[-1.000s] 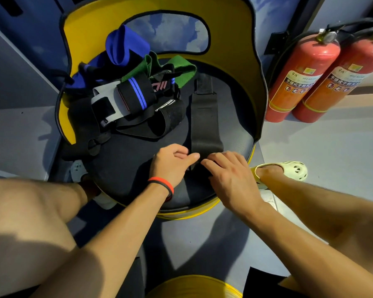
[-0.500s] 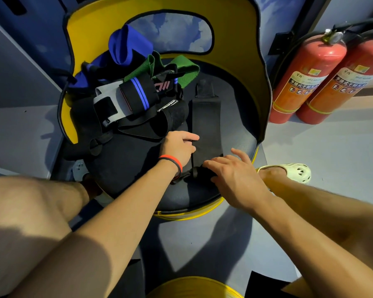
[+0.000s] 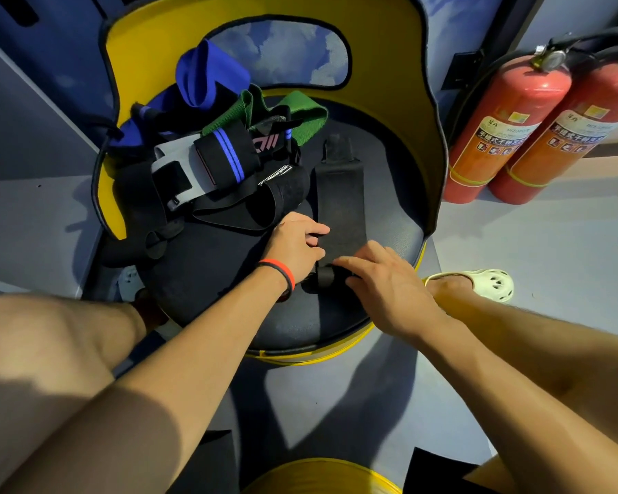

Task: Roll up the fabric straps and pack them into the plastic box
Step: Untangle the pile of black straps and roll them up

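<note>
- The setting is a grey floor (image 3: pixel 536 265) with dark blue wall panels in the upper left of the frame.
- A chair (image 3: pixel 389 112) with a curved yellow back and a dark round seat stands at the centre of the frame.
- Two red fire extinguishers (image 3: pixel 507 130) stand side by side in the upper right, against the wall and just beside the chair back.
- A black strap (image 3: pixel 339 205) lies flat on the seat, slightly right of centre, running from the chair back toward the lower edge of the frame.
- The near end of the black strap is wound into a small tight roll (image 3: pixel 324 276) that lies across the seat.
- The left hand (image 3: pixel 295 249) is at the left edge of the black strap, just above the roll. Its fingers are bent and hold the strap edge.
- A red and black wristband (image 3: pixel 282 279) sits on the left wrist.
- The right hand (image 3: pixel 382 279) covers the right part of the roll. Its fingers curl over the roll and grasp it.
- A loose pile of straps (image 3: pixel 229 180) occupies the upper left part of the seat, touching the chair back and lying just left of the black strap.
- The pile includes a blue strap (image 3: pixel 207 76) on top at the rear, a green strap (image 3: pixel 302 117) to its right, and a black wrap with blue stripes (image 3: pixel 222 155) at the middle.
- A pale foam sandal (image 3: pixel 489 283) on a foot rests on the floor at the right of the seat.
- A bare knee (image 3: pixel 40 351) fills the lower left of the frame.
</note>
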Demonstrator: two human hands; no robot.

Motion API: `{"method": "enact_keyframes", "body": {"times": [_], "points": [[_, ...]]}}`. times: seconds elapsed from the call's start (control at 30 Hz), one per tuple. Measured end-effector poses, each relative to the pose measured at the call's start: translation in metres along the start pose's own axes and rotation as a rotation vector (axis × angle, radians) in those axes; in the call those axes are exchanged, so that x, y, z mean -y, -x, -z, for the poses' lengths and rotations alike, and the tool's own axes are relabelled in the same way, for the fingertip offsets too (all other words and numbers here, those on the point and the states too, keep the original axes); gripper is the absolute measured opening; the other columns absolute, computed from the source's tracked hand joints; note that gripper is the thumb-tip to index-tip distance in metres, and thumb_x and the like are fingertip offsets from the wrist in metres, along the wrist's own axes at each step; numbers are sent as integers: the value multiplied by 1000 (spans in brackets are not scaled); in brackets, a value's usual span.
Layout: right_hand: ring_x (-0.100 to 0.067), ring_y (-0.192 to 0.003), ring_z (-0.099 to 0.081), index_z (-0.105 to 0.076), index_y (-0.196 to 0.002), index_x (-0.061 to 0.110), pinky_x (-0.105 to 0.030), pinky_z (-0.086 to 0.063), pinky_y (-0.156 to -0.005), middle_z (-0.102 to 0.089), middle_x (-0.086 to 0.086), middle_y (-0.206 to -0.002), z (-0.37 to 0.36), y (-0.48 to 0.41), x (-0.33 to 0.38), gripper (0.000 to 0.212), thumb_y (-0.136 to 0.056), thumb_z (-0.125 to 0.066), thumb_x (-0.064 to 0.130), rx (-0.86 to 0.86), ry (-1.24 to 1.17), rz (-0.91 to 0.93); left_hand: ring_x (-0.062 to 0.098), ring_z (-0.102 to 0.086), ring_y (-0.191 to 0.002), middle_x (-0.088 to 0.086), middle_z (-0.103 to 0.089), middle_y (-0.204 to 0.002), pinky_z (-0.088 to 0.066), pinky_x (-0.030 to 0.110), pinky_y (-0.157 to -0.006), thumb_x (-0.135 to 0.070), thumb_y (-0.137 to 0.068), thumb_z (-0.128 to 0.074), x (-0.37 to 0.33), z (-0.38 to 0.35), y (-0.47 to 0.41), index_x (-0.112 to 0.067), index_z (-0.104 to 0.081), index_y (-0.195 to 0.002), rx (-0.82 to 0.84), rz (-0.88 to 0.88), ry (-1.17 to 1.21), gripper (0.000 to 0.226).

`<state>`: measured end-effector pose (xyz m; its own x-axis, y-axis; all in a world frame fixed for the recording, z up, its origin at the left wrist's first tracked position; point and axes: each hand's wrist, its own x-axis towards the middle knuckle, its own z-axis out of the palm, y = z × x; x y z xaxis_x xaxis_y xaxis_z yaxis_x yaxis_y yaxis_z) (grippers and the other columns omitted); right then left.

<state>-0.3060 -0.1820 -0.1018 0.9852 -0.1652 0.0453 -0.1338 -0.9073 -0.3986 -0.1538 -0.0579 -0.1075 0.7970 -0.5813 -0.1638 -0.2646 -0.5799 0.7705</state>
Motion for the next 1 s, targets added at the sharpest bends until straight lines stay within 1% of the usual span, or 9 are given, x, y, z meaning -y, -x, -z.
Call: {"method": "enact_keyframes", "body": {"times": [0.17,0.27,0.37,0.47,0.53,0.67,0.87,0.93,1.0], "points": [[-27,-94,-56,-69,-117,29,-44,-53,-73,-58,-1,-103,-2,-4,1,20,-100,-60,29,-93,-79,-97,10,-67,-93,3,-58,-119,-51,11,-72,2,-82,-74,0,-2,2,-20,-74,-110,-44,112,135,36],[-29,-92,-55,-74,-118,25,-42,-54,-72,-55,-5,-103,-5,-7,0,22,-98,-64,28,-158,-83,-111,10,-69,-83,4,-70,-104,-54,19,-73,-13,-86,-70,-6,-3,15,-27,-75,-96,-101,182,263,18],[-29,-88,-56,-75,-119,24,-40,-52,-71,-56,-5,-99,-6,-10,-2,23,-100,-62,30,-164,-89,-116,-2,-65,-89,-12,-69,-99,-51,10,-74,-25,-88,-72,-9,-5,40,-27,-76,-95,-98,154,282,8],[-26,-85,-58,-72,-111,21,-38,-51,-66,-58,-3,-94,-5,-12,0,21,-101,-59,34,-174,-115,-164,-7,-58,-98,-12,-60,-114,-42,4,-77,-24,-84,-78,-6,-12,56,-30,-75,-104,-126,156,258,21],[-24,-81,-58,-70,-104,22,-38,-50,-62,-58,-1,-90,-3,-11,2,20,-100,-59,38,-171,-115,-193,-10,-53,-95,-11,-58,-116,-37,-2,-72,-23,-84,-79,-9,-15,64,-31,-75,-107,-165,190,241,26],[-26,-77,-59,-68,-94,24,-34,-43,-59,-56,2,-85,-3,-1,0,20,-98,-60,43,-111,-84,-193,-2,-54,-95,-13,-60,-113,-34,2,-70,-26,-83,-79,-9,-17,79,-30,-75,-106,-139,229,196,24],[-28,-82,-57,-68,-103,19,-45,-53,-65,-53,-2,-101,-4,12,5,26,-102,-50,39,-116,-42,-89,6,-64,-92,-8,-68,-99,-44,11,-68,-27,-80,-82,-10,-18,79,-26,-76,-98,-152,290,219,19],[-29,-87,-56,-67,-115,19,-45,-52,-72,-55,-3,-107,-1,15,6,23,-98,-59,33,-108,43,-29,10,-67,-88,-7,-71,-92,-49,14,-68,-27,-80,-82,-10,-17,74,-24,-77,-96,-171,305,241,17],[-28,-91,-55,-62,-121,22,-41,-49,-76,-56,-1,-111,1,19,7,32,-90,-69,26,-62,99,15,14,-69,-82,-5,-72,-85,-58,26,-73,-26,-80,-83,-9,-17,70,-23,-77,-91,-180,324,267,14]]}}
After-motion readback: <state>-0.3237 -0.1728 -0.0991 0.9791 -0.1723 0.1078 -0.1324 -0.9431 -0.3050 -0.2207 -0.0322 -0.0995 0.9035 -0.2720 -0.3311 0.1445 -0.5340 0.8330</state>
